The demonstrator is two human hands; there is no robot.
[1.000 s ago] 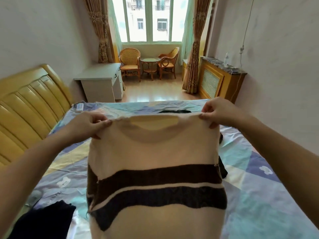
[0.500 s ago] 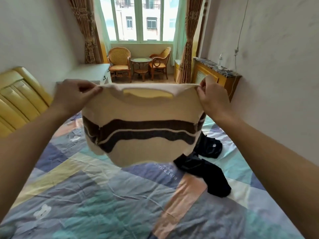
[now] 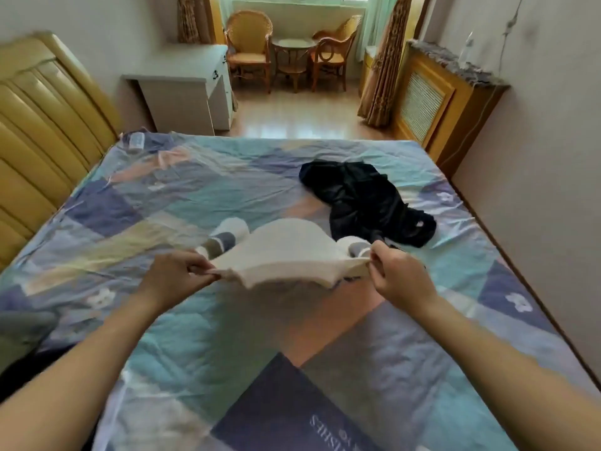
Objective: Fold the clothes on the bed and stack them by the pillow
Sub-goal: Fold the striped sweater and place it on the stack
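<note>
At the far left, the yellow padded headboard (image 3: 39, 131) is marking the end of the bed (image 3: 182, 203) where the finished stack belongs; no pillow can be identified with certainty. The left hand (image 3: 172, 276) is pinching one top corner of the cream sweater (image 3: 286, 255), its fingers (image 3: 198, 271) closed on the knit. The garment is hanging just above the patchwork bedsheet (image 3: 406, 353), billowing away from the person, apparently so it can be laid out flat for folding. Its held edge is running left to right between the hands, while its long axis is pointing away toward the far side of the bed. Two sleeve cuffs are showing behind it. The right hand (image 3: 400, 278) is gripping the opposite corner with closed fingers, keeping the edge taut. Beyond, further right, a crumpled black garment (image 3: 364, 200) is lying unfolded on the bed.
</note>
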